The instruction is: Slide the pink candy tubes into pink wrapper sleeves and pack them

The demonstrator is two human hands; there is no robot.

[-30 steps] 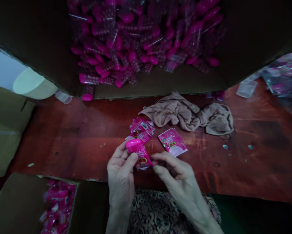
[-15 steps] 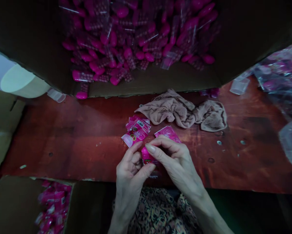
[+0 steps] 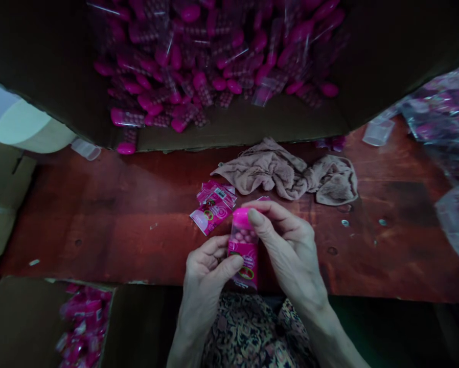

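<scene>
Between my hands stands a small clear candy container (image 3: 243,235) with a bright pink cap and pink balls inside. A printed pink sleeve (image 3: 248,254) wraps its lower part. My left hand (image 3: 208,273) is closed on the sleeved lower part, with the thumb across the front. My right hand (image 3: 293,250) grips the cap, thumb on its front; some of its fingers are hidden behind. Just beyond my hands lies a loose pile of flat printed pink sleeves (image 3: 213,208). Another flat pink piece (image 3: 264,198) is mostly covered by my right hand.
A big cardboard box (image 3: 252,120) full of capped candy containers (image 3: 199,82) stands at the back. Before it lies a crumpled cloth (image 3: 270,171). Lower left, an open carton (image 3: 22,322) holds sleeved containers (image 3: 84,322). Plastic bags (image 3: 444,117) sit at right, a white tub (image 3: 30,128) at left.
The candy container has come into view upright in the sleeve, its cap and balls now showing. My right hand has shifted slightly right and covers more of the flat pink piece.
</scene>
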